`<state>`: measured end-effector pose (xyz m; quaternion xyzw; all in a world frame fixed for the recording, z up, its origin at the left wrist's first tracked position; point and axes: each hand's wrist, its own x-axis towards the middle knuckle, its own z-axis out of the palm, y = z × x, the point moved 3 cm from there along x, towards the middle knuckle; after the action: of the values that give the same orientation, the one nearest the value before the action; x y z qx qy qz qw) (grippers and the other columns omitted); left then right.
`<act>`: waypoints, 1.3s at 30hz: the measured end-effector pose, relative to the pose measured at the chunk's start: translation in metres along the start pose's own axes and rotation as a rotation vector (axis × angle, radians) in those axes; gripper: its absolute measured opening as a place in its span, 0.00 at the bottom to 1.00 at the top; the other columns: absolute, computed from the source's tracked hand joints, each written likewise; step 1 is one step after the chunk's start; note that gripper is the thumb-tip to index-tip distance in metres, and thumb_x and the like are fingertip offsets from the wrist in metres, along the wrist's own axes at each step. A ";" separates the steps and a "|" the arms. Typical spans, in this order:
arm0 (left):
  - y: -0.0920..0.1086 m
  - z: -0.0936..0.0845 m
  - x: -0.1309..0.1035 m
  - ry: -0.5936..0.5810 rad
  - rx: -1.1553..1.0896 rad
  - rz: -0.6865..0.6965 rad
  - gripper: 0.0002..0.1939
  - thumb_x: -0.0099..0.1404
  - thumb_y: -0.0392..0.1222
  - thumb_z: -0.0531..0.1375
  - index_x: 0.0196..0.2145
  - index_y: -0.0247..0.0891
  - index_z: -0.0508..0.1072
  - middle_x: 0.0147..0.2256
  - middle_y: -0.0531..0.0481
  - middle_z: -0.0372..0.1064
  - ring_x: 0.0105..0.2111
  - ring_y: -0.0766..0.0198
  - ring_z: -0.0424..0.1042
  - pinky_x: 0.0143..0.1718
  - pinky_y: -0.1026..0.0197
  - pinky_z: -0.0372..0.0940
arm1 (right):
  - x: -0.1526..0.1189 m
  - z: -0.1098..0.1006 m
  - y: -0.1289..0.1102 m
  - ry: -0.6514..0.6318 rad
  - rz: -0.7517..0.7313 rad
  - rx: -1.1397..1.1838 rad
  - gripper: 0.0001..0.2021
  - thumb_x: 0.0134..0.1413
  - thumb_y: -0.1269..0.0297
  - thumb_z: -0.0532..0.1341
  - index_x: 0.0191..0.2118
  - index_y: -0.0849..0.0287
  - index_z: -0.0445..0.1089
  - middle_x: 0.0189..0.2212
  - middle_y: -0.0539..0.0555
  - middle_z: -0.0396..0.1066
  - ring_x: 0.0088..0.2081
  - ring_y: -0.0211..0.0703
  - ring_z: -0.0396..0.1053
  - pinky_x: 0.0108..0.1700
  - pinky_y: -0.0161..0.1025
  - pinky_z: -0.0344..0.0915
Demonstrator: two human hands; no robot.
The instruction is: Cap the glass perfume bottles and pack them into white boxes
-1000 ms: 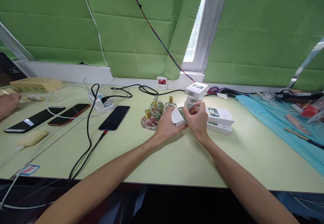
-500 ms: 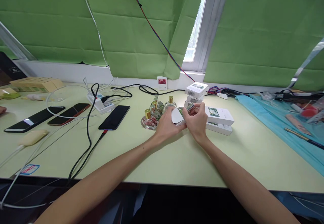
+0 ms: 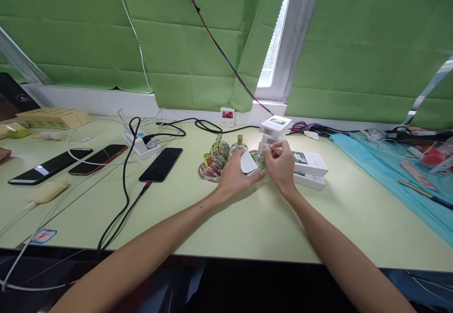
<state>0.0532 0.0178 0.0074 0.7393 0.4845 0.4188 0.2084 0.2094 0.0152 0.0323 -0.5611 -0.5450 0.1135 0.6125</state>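
Note:
My left hand (image 3: 233, 175) is wrapped round a small white box (image 3: 248, 163), its pale flap facing up. Just right of that box is a clear glass perfume bottle (image 3: 257, 157) with green leaves showing inside, partly out of the box or against its open end; I cannot tell which. The fingers of my right hand (image 3: 280, 167) are closed at the bottle's cap end, which they mostly hide. Beyond my left hand stand several perfume bottles (image 3: 220, 155) with gold caps. A bottle with pink petals (image 3: 209, 171) is the nearest of them.
White printed boxes (image 3: 309, 163) lie right of my right hand, and more boxes (image 3: 276, 126) are stacked behind it. Phones (image 3: 162, 164), a power strip (image 3: 141, 145) and black cables occupy the left. Blue plastic sheeting (image 3: 382, 171) covers the right side. Another person's fingertips (image 3: 4, 154) show far left.
My right hand has shifted slightly right, away from the box. More of the leafy bottle shows between my hands. My left hand stays nearly in place.

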 end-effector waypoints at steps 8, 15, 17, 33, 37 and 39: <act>0.001 0.000 0.000 0.011 0.012 0.004 0.32 0.53 0.54 0.72 0.50 0.42 0.65 0.45 0.47 0.73 0.44 0.50 0.75 0.41 0.52 0.69 | 0.003 0.000 0.003 -0.041 -0.021 -0.009 0.10 0.61 0.54 0.59 0.34 0.53 0.62 0.16 0.42 0.64 0.20 0.39 0.61 0.29 0.37 0.57; 0.001 0.000 0.000 0.002 0.019 0.005 0.33 0.54 0.56 0.71 0.51 0.42 0.65 0.47 0.46 0.73 0.46 0.50 0.74 0.42 0.52 0.68 | 0.002 0.003 0.008 -0.049 -0.014 0.059 0.14 0.62 0.52 0.59 0.30 0.54 0.60 0.19 0.45 0.63 0.21 0.38 0.60 0.27 0.37 0.55; 0.001 0.000 0.000 0.001 0.019 0.008 0.33 0.54 0.56 0.71 0.51 0.42 0.65 0.47 0.46 0.73 0.46 0.50 0.74 0.42 0.52 0.68 | 0.002 0.003 0.009 -0.057 -0.014 0.078 0.14 0.61 0.52 0.59 0.30 0.54 0.60 0.19 0.45 0.63 0.22 0.38 0.60 0.27 0.37 0.55; 0.000 0.000 -0.001 0.002 -0.014 0.007 0.31 0.54 0.54 0.71 0.50 0.44 0.65 0.46 0.48 0.73 0.46 0.50 0.75 0.42 0.52 0.70 | -0.001 0.005 0.010 -0.047 -0.030 0.082 0.14 0.63 0.52 0.58 0.30 0.53 0.59 0.19 0.44 0.60 0.22 0.38 0.59 0.27 0.37 0.55; 0.001 0.000 -0.001 0.004 -0.010 0.015 0.31 0.54 0.56 0.71 0.51 0.44 0.65 0.46 0.48 0.74 0.47 0.50 0.75 0.41 0.52 0.69 | -0.003 0.005 0.009 -0.042 -0.032 0.077 0.13 0.64 0.53 0.58 0.31 0.53 0.59 0.19 0.44 0.60 0.21 0.38 0.58 0.27 0.37 0.55; 0.001 0.000 -0.001 0.002 -0.006 0.014 0.32 0.54 0.57 0.71 0.51 0.43 0.65 0.47 0.47 0.74 0.47 0.49 0.75 0.41 0.52 0.69 | -0.004 0.005 0.008 -0.036 -0.037 0.069 0.13 0.64 0.53 0.57 0.31 0.53 0.59 0.19 0.44 0.60 0.21 0.38 0.58 0.26 0.37 0.55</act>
<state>0.0540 0.0167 0.0078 0.7415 0.4784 0.4223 0.2071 0.2077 0.0177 0.0221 -0.5274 -0.5620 0.1309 0.6236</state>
